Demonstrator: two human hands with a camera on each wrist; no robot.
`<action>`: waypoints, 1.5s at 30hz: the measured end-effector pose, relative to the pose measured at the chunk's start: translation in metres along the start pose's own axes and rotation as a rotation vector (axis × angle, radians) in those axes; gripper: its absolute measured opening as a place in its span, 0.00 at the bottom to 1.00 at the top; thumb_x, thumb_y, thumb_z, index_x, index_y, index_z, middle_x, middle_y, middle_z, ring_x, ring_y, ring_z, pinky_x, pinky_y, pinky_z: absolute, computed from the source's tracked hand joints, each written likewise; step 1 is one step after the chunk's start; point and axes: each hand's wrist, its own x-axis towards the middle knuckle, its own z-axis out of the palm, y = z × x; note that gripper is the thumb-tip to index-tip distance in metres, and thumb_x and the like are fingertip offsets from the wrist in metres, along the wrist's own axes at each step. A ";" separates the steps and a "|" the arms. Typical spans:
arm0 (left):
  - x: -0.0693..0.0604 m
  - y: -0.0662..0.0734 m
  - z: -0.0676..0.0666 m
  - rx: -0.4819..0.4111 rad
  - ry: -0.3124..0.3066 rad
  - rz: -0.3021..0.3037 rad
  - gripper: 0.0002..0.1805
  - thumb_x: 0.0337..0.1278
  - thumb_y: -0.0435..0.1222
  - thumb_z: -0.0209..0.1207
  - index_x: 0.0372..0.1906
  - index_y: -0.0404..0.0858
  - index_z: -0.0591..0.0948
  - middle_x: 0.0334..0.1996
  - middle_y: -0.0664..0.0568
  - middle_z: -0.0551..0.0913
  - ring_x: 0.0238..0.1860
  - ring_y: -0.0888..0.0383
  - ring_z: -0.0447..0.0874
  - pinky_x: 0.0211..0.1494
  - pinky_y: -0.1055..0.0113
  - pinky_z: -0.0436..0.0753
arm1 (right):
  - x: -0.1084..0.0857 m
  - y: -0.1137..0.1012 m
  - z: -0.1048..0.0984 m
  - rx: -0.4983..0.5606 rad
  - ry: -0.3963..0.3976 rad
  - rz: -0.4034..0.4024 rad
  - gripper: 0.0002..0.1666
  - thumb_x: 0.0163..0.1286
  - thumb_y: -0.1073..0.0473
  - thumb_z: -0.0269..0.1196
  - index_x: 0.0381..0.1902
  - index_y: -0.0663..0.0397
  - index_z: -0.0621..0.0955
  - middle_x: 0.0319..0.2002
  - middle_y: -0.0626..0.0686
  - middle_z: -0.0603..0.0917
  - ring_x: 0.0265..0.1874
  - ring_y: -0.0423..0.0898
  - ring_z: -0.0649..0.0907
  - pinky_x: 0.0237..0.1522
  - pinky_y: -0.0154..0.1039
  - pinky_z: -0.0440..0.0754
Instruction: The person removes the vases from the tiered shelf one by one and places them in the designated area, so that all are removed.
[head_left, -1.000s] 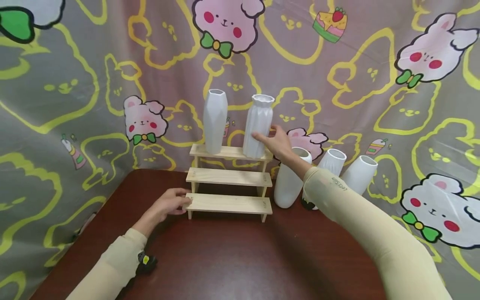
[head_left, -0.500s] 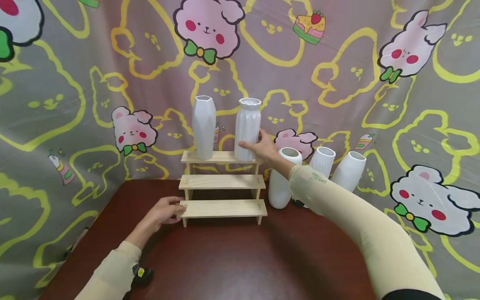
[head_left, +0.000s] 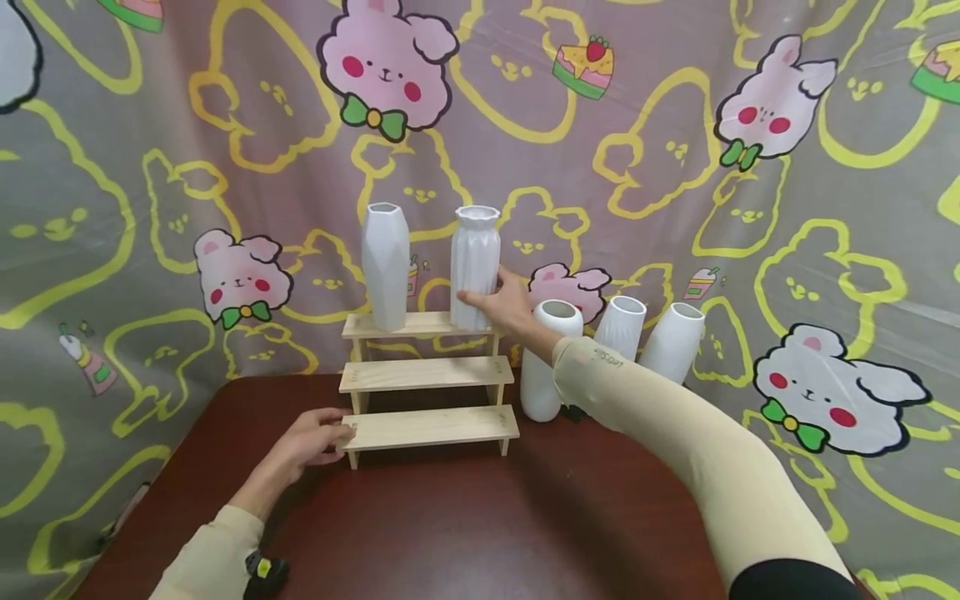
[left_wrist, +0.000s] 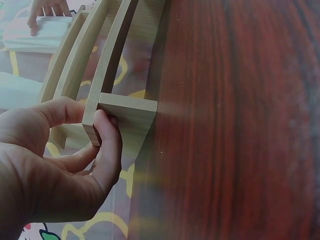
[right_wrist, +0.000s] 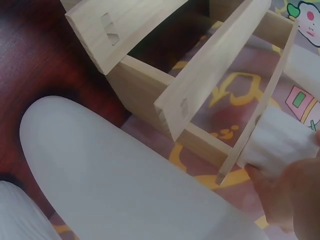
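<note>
On the top step of a three-tier wooden stand (head_left: 420, 374) rises a white ribbed vase (head_left: 475, 254) with a scalloped rim. My right hand (head_left: 504, 302) grips it low on its right side, thumb across the front. The vase's base meets the top board in the right wrist view. A white faceted vase (head_left: 386, 271) stands upright to its left on the same board. My left hand (head_left: 309, 437) pinches the left end of the lowest step; in the left wrist view its thumb and fingers (left_wrist: 107, 150) close around the board's end (left_wrist: 91, 125).
Right of the stand, three white vases stand on the dark red-brown table (head_left: 420, 533): a smooth one (head_left: 540, 383), a ribbed one (head_left: 621, 327) and another (head_left: 672, 343), partly behind my right sleeve. A patterned curtain (head_left: 525, 150) hangs close behind.
The view has shifted, so the whole scene sits further left and slightly lower. Both hands keep their holds, and the ribbed vase stays on the top step.
</note>
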 end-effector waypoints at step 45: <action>0.002 0.000 0.000 -0.037 0.003 -0.023 0.31 0.64 0.33 0.63 0.69 0.25 0.70 0.50 0.39 0.79 0.43 0.52 0.82 0.47 0.54 0.85 | -0.116 -0.019 -0.117 -0.013 -0.032 0.017 0.39 0.54 0.43 0.80 0.60 0.51 0.81 0.55 0.56 0.83 0.51 0.55 0.85 0.44 0.49 0.85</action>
